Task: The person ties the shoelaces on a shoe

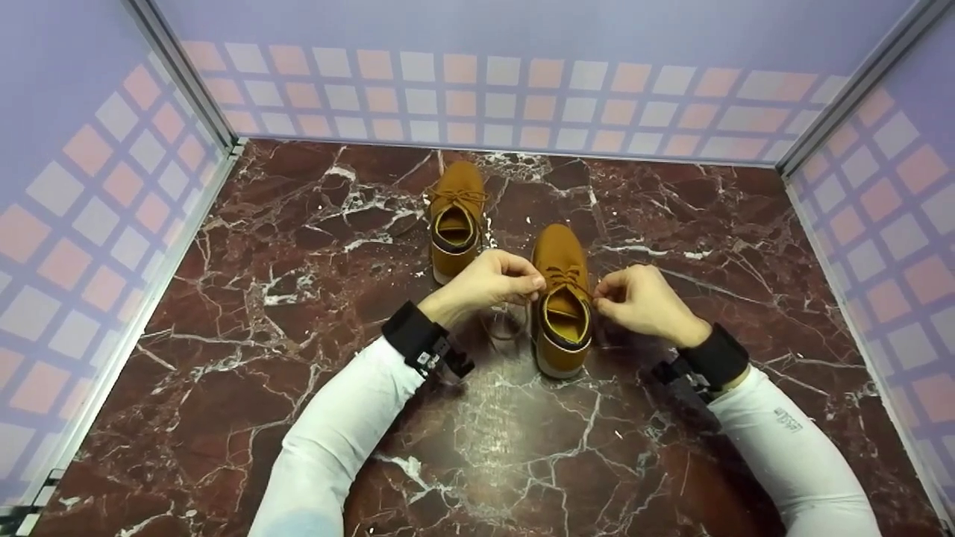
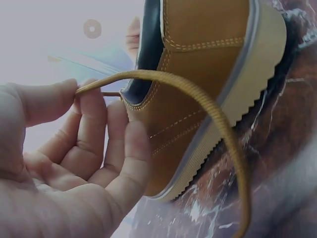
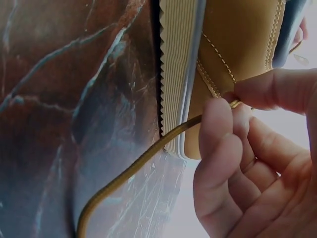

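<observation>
A tan lace-up shoe [image 1: 558, 246] stands upright between my two hands, toe pointing away, its lace crossed over the tongue. At its left side my left hand [image 1: 498, 282] pinches one end of the brown shoelace [image 2: 198, 94] between thumb and forefinger; the loose length arcs down past the sole in the left wrist view. On the other side my right hand [image 1: 640, 300] pinches the other lace end [image 3: 143, 157], which trails down to the tabletop. The matching shoe [image 1: 459, 179], its lace tied in a bow, stands farther back to the left.
The dark red marbled surface [image 1: 261, 373] is bounded by a back wall panel [image 1: 492, 67] and side panels [image 1: 97, 171], all with pink and white squares. Small white specks lie around the shoes. Black camera straps [image 1: 415, 333] circle both wrists.
</observation>
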Demonstrator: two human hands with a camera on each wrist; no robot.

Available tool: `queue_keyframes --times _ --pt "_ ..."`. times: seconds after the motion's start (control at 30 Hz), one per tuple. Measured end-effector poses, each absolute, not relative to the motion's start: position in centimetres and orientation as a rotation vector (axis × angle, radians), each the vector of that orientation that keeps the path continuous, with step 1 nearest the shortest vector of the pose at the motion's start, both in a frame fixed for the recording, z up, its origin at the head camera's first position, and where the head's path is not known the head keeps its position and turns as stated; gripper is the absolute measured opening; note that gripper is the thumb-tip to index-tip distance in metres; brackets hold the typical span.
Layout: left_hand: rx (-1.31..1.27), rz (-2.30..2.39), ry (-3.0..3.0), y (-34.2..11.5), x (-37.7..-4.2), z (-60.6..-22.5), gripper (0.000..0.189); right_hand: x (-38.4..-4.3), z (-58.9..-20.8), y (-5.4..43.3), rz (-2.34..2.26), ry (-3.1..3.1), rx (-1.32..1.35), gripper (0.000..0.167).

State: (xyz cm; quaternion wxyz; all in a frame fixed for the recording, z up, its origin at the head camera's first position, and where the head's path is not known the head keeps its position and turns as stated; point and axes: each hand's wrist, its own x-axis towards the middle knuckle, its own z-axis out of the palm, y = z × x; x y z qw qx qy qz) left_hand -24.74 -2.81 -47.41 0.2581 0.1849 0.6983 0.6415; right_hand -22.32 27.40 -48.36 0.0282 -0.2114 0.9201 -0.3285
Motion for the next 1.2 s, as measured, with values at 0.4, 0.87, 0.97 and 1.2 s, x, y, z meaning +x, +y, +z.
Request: queue_keyframes --times 0.4,0.87,0.97,1.2 --pt "0.311 1.988 1.580 -1.7 -24.9 -47.6 0.019 -22.1 -48.1 27.2 -1.047 2.795 -0.620 0.009" --pt "0.270 2.103 1.597 -0.2 -24.8 -47.9 0.016 -22.1 -48.2 27.2 -1.039 2.789 -0.659 0.008" --pt "0.253 2.141 1.617 0.2 -24.9 -48.2 0.013 -22.1 -48.2 27.2 -1.036 2.789 -0.670 0.008" --pt "0.248 2.211 1.742 1.2 -24.8 -48.4 0.023 -22.1 -48.1 27.3 -1.038 2.791 -0.686 0.009"
